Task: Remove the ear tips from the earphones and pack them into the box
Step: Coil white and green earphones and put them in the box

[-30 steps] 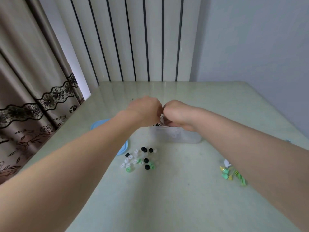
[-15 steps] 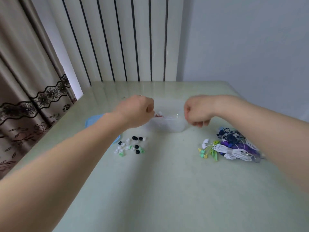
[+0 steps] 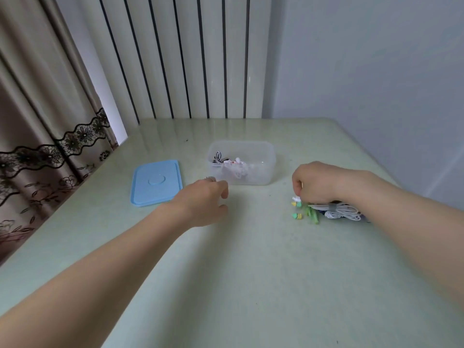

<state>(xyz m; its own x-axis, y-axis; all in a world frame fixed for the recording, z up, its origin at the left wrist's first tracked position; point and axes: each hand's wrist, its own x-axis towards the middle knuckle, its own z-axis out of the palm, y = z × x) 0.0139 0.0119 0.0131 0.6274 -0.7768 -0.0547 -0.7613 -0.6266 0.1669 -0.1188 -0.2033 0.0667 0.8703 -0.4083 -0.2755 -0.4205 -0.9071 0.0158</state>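
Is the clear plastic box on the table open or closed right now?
Open: the clear box has no cover, earphones show inside, and its blue lid lies flat on the table beside it.

We see a clear, lidless box (image 3: 241, 162) far centre, holding coiled earphones; right of it lies a bundle of earphones (image 3: 334, 211), white and green.

Two bare forearms in frame, no sleeves visible up to the frame edge. No gloves, no watch or wristband on either wrist. Left hand (image 3: 200, 200) has one silver ring (image 3: 210, 178) on a finger, looks like a plain metal band. Right hand (image 3: 316, 182) shows no rings or jewellery on the visible side
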